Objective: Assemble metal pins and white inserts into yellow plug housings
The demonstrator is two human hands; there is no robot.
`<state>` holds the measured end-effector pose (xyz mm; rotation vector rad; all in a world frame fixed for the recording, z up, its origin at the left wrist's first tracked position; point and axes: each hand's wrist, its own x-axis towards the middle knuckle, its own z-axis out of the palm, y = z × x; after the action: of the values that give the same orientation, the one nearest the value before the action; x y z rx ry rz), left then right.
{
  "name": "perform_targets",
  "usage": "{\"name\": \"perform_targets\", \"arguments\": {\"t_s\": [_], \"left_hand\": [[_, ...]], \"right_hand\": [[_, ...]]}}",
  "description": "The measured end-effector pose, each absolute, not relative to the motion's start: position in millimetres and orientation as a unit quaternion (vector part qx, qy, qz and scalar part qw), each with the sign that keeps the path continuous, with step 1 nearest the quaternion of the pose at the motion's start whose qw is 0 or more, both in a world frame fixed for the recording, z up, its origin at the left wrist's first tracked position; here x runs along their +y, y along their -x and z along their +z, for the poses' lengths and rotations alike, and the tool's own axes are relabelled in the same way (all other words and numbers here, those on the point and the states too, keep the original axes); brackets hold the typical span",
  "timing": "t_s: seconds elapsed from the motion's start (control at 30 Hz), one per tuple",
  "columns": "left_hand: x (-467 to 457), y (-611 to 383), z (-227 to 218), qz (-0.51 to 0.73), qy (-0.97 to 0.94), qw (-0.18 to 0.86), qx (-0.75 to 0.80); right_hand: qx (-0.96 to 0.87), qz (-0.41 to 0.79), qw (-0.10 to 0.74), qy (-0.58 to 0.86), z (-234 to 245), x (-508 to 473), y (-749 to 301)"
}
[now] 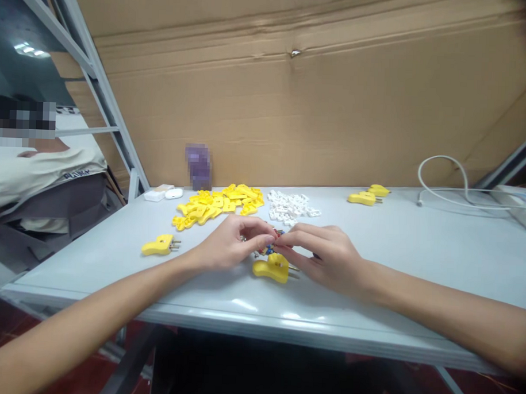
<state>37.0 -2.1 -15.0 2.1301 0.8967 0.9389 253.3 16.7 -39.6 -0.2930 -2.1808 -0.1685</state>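
Note:
My left hand (238,242) and my right hand (323,254) meet fingertip to fingertip over the middle of the table. Their fingers are pinched together; what is between them is too small to make out. Right under the fingertips lie small red, blue and metallic parts (268,250), partly hidden by my hands. A yellow plug (271,269) with metal pins pointing right lies on the table just below my fingers. Behind my left hand is a pile of yellow plug shells (219,204). A heap of small white plastic pieces (291,205) sits behind my right hand.
One yellow plug (158,245) lies to the left, and two yellow plugs (362,197) lie at the back right. White cases (163,193) and a purple object (198,167) stand at the back left. A white cable (445,160) loops near a power strip (519,209). A person (44,160) sits beyond the frame.

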Motion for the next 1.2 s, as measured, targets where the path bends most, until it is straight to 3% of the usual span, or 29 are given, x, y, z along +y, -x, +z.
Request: {"name": "perform_targets", "arguments": {"t_s": [0.3,0.67,0.97,1.2], "left_hand": [[-8,-37,-16,0.327,-0.838,0.280,0.337],[-9,-37,-13,0.324,-0.836,0.283,0.340],[1,-27,-23,0.365,-0.888,0.099,0.260],[2,-25,-25,0.389,-0.897,0.019,0.209]], "right_hand": [[-0.891,-0.026,0.437,0.117,-39,18,-254],[-0.889,-0.059,0.439,0.118,-39,16,-255],[-0.915,-0.013,0.390,0.098,-37,14,-259],[-0.931,-0.014,0.348,0.106,-35,14,-260]]}}
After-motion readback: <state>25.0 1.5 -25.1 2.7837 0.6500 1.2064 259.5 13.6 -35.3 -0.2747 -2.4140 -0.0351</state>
